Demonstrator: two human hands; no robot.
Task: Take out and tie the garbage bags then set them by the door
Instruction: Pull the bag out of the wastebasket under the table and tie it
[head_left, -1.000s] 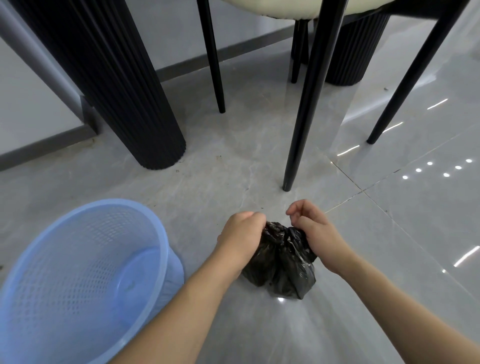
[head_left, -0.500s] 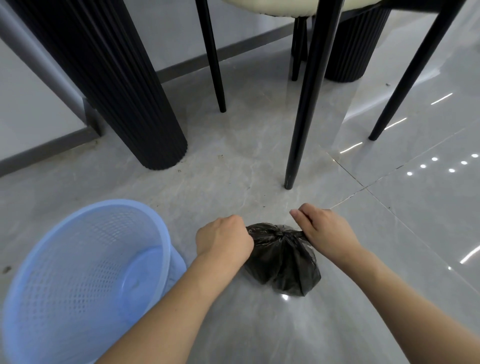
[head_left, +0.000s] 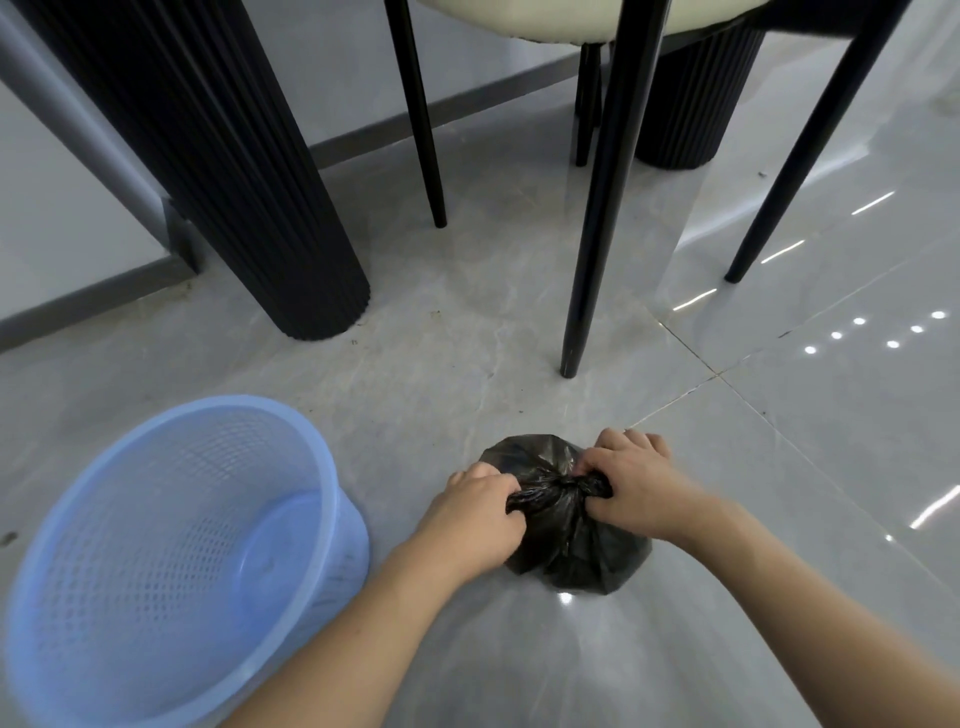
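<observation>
A small black garbage bag (head_left: 571, 545) sits on the grey tiled floor in front of me. Its top is gathered into a twisted knot between my hands. My left hand (head_left: 475, 514) grips the left end of the twisted plastic. My right hand (head_left: 631, 486) grips the right end, fingers curled into the bag's neck. The two hands pull in opposite directions across the bag's top.
An empty light-blue mesh wastebasket (head_left: 67, 561) stands on the floor at the left. A black fluted table pedestal (head_left: 249, 197) rises behind it. Thin black chair legs (head_left: 597, 218) stand just beyond the bag, with a second pedestal (head_left: 691, 109) at the back.
My hands have spread apart and dropped nearer to me, drawing the bag's gathered top into a tight twisted knot. The bag has flattened slightly on the floor.
</observation>
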